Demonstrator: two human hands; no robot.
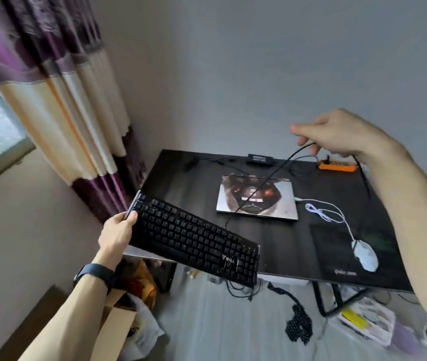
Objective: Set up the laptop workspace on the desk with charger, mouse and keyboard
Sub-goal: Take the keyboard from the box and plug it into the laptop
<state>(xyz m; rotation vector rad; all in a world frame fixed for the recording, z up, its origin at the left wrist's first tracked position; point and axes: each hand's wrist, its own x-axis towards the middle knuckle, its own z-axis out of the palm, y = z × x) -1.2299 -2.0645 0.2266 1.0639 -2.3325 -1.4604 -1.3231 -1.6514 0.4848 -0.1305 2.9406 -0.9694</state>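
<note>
My left hand (116, 233) grips the left end of a black keyboard (194, 237), held in the air over the dark desk's (189, 175) front left edge. My right hand (337, 134) is raised above the desk's back and holds the keyboard's black cable (267, 178), which stretches down across the shut laptop (258, 196) in the middle of the desk. A white mouse (366, 256) lies at the right on a black mouse pad (337, 248), its white cable (322, 209) coiled beside the laptop. A black charger brick (259, 159) lies at the desk's back edge.
An orange power strip (337, 165) sits at the back right of the desk. A purple and cream curtain (64, 100) hangs at the left beside a window. A cardboard box (118, 316), bags and loose cables (298, 324) lie on the floor under and before the desk.
</note>
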